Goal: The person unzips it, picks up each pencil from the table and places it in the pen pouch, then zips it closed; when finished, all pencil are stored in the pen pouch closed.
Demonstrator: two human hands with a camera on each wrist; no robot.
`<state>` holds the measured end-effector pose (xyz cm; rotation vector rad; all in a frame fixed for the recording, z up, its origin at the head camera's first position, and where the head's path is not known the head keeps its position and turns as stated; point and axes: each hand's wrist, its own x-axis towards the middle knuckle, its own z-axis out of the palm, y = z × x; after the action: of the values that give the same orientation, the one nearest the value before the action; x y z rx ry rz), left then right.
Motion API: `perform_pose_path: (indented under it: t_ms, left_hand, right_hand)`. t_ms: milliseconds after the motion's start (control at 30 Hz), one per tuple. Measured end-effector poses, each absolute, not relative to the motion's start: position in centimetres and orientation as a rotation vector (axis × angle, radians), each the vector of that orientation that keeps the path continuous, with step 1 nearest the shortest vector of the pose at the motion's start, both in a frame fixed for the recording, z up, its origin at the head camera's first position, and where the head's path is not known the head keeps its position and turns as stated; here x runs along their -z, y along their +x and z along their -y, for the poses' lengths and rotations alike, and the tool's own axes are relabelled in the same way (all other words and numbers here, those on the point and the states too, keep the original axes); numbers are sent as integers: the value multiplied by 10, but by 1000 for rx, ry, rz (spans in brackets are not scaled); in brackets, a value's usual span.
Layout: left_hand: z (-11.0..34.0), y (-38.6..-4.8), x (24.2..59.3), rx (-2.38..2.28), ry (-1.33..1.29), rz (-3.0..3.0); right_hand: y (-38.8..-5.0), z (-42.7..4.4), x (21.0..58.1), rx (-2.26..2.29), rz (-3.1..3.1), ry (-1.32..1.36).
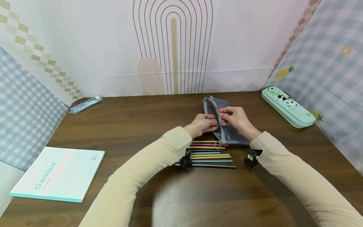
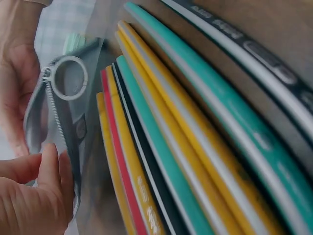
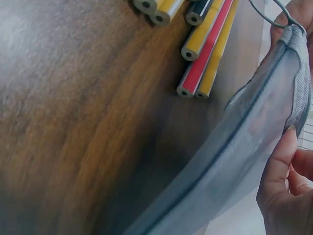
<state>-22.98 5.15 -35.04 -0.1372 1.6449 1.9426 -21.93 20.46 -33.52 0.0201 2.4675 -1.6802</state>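
A grey translucent zip pouch [image 1: 233, 134] lies on the table with its mouth parted. My left hand [image 1: 202, 125] pinches the near left edge of that mouth. Opposite it, my right hand [image 1: 236, 119] grips the other zipped edge between thumb and fingers, as the right wrist view shows of the pouch [image 3: 230, 147]. A round ring [image 2: 69, 78] hangs from the zip pull at one end. Several pencils [image 1: 211, 156], yellow, red, green and black, lie side by side just in front of the pouch, partly hidden by my left wrist.
A white and teal notebook [image 1: 62, 173] lies at the left. Far left at the back is a slim blue packet [image 1: 86, 104]. A mint panda pencil case [image 1: 289, 107] sits at the right rear. Fabric hangings [image 1: 107, 56] close off the back and sides.
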Motion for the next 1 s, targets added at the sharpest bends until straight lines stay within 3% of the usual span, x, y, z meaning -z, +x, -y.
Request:
perform_pose_path:
  t_ms: [500,1000]
  left_hand:
    - [34,-228,363,-1323,400,-1963]
    - [44,-222,356,-747,905,-2454]
  right_hand:
    - [-220,-216,340,1768,-2431,33]
    - [-220,-217,340,1787,-2407,60]
